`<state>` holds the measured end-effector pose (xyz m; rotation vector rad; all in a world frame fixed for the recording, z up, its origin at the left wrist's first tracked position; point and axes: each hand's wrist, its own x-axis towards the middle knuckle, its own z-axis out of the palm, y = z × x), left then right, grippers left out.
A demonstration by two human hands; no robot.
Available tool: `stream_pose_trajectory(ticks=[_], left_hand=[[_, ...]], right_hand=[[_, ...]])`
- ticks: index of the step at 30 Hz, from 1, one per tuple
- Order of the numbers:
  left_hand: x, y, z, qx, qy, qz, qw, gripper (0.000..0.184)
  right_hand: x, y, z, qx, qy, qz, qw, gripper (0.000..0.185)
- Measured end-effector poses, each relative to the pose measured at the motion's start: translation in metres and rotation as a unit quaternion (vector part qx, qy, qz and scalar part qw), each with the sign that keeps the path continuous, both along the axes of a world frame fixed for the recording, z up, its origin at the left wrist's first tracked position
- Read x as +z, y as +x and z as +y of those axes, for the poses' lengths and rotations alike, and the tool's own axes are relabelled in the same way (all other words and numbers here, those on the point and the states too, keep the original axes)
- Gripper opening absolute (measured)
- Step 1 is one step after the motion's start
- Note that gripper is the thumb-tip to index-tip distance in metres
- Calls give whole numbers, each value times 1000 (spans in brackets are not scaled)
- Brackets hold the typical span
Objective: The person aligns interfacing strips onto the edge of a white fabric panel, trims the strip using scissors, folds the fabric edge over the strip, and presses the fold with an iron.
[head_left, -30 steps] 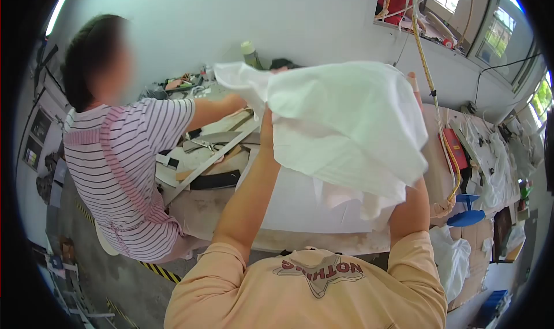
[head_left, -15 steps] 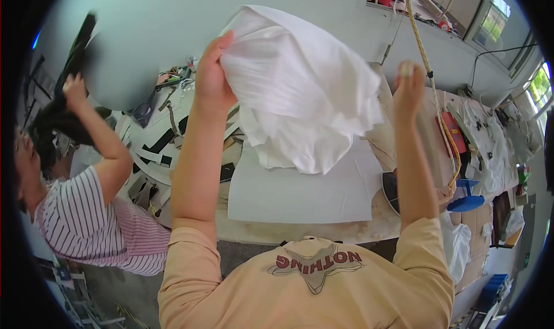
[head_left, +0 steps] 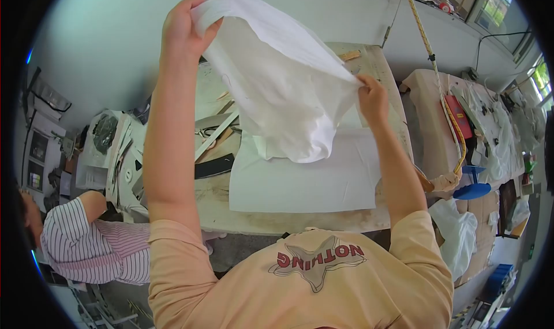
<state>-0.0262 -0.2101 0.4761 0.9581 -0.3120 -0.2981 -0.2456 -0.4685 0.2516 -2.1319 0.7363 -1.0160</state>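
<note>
The right hand (head_left: 374, 98), off the cloth (head_left: 277, 81) half a second ago, now pinches its edge; the left hand (head_left: 186, 32) still grips the other end. The cloth hangs between them over the sheet (head_left: 306, 185).

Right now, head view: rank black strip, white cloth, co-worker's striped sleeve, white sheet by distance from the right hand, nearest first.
1. White cloth: gripped in the right hand.
2. White sheet: on the table, below and left of the hand.
3. Black strip: on the table, left of the sheet.
4. Striped sleeve: far left, on the co-worker.
</note>
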Motion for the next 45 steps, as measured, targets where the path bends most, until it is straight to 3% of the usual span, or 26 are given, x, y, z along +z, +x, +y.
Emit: stream_pose_trajectory(ticks=[2, 3, 4, 5, 6, 7, 9, 11, 13, 14, 17, 18, 20, 22, 25, 28, 31, 33, 36, 38, 40, 43, 44, 45], left_hand=[[9, 68, -14, -17, 15, 6, 1000, 24], [13, 125, -17, -85, -10, -36, 996, 24], [21, 128, -18, -153, -33, -76, 985, 24], [27, 131, -20, -153, -32, -73, 985, 24], [53, 91, -21, -119, -40, -146, 981, 23], [60, 60, -18, -85, -45, -215, 972, 22], [33, 43, 1, -117, -3, -204, 972, 24], [10, 37, 28, -180, 72, -198, 961, 30], [-17, 36, 60, -245, 142, -183, 941, 37], [-30, 35, 76, -277, 175, -173, 929, 41], [-128, 28, 135, -348, 128, 19, 928, 43], [-161, 11, 153, -354, 95, 59, 929, 43], [-205, -36, 153, -218, 214, 134, 943, 41], [-283, -53, 183, -168, 322, 140, 921, 40], [-393, -64, 219, -226, 340, 232, 883, 38], [-438, -81, 228, -188, 327, 300, 876, 36], [-453, -87, 232, -159, 335, 308, 876, 34], [-454, -83, 223, -128, 332, 292, 888, 34], [-451, -83, 209, -70, 327, 264, 904, 33], [-447, -81, 198, -55, 434, 191, 879, 35], [-440, -82, 190, -29, 410, 181, 894, 34], [-415, -78, 178, 13, 360, 159, 919, 35], [-399, -76, 171, 28, 324, 183, 928, 35], [-384, -74, 166, 38, 289, 209, 934, 35]], right_hand=[[32, -2, -35, -71, -52, 19, 996, 29], [51, -2, -52, -99, -88, 0, 991, 28], [72, 0, -70, -140, -166, -63, 974, 28], [90, -1, -86, -179, -241, -124, 946, 29], [118, -10, -90, -186, -228, -155, 943, 29], [143, -19, -90, -175, -285, -241, 911, 28], [174, -53, -70, -187, -341, -278, 878, 26], [167, -84, -53, -121, -355, -349, 859, 22], [128, -109, -29, -73, -342, -337, 874, 18], [103, -125, -23, -64, -377, -252, 889, 19], [27, -166, 9, 18, -418, -40, 908, 26], [2, -174, 22, 46, -385, -5, 922, 26], [-54, -188, 47, 96, -308, 55, 945, 24], [-110, -206, 76, 136, -238, 111, 955, 23], [-172, -220, 113, 189, -136, 207, 950, 29], [-199, -240, 119, 138, -70, 218, 964, 33], [-210, -235, 93, -6, -36, 222, 974, 37], [-221, -217, 61, -83, 52, 284, 954, 35], [-250, -202, 44, -106, 5, 313, 944, 28], [-263, -200, 36, -71, -33, 314, 946, 27], [-267, -203, 29, -38, -70, 319, 945, 27], [-262, -199, 20, -80, 232, 158, 957, 24], [-248, -188, 21, -74, 232, 159, 957, 24], [-218, -173, 26, -92, 407, 44, 908, 21]])
